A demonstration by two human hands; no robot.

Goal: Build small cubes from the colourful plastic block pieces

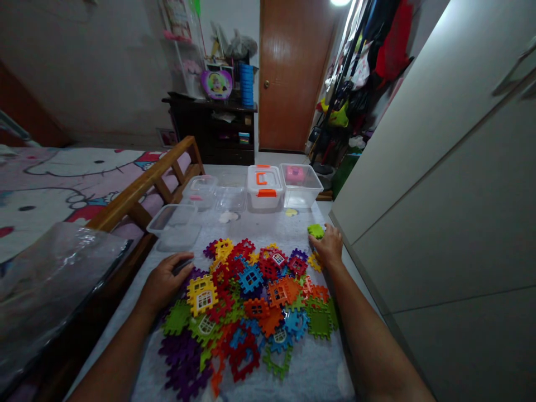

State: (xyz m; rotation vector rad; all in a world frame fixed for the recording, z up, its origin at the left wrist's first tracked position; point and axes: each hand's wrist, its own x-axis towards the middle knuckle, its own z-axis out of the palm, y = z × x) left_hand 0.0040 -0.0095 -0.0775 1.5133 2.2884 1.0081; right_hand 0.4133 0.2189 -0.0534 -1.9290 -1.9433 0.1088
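A heap of flat interlocking plastic tiles (251,301) in red, purple, blue, orange, green and yellow lies on a grey cloth-covered table (268,223). My right hand (328,245) is at the heap's far right edge, its fingers closed on a small green tile (316,230). My left hand (165,279) rests palm down at the heap's left edge, fingers curled over a dark object I cannot make out, next to a yellow window tile (201,293).
At the table's far end stand several clear plastic boxes (173,226), a white box with orange latches (264,187) and a clear tub (300,185) holding something pink. A bed with a wooden frame (142,190) runs along the left; a white wardrobe (439,195) is on the right.
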